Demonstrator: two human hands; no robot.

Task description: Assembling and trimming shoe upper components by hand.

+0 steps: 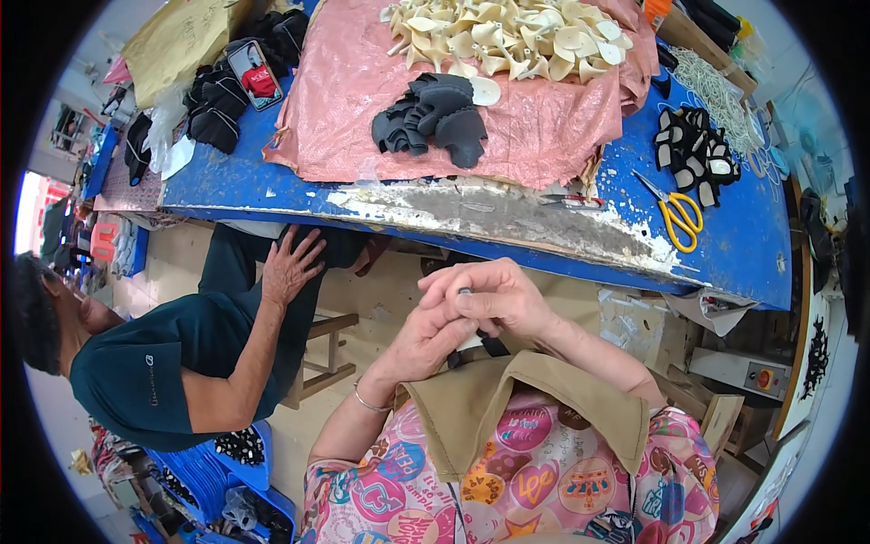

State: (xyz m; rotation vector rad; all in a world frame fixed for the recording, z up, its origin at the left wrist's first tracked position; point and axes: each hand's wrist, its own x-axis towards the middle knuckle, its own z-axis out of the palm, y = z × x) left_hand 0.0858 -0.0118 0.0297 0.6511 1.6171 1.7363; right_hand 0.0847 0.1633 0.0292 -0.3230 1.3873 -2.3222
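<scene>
My left hand (pixel 424 340) and my right hand (pixel 509 297) meet in front of my chest, below the table's front edge. Their fingers are closed together around a small cream-and-black piece (pixel 471 343), mostly hidden by the fingers. A dark bit of it pokes out at my right thumb. On the table beyond lie a pile of black cut fabric pieces (pixel 433 120) and a heap of cream plastic parts (pixel 507 38), both on a pink sheet (pixel 317 122). Yellow-handled scissors (pixel 678 218) and a cluster of black-and-cream pieces (pixel 696 154) are to the right.
A blue table (pixel 743 249) with a worn front edge spans the view. A person (pixel 172 363) in a dark shirt sits at my left. Red-handled snips (pixel 575 201), a bundle of cord (pixel 720 95) and a phone (pixel 255 75) lie on the table. Blue baskets (pixel 204 476) stand lower left.
</scene>
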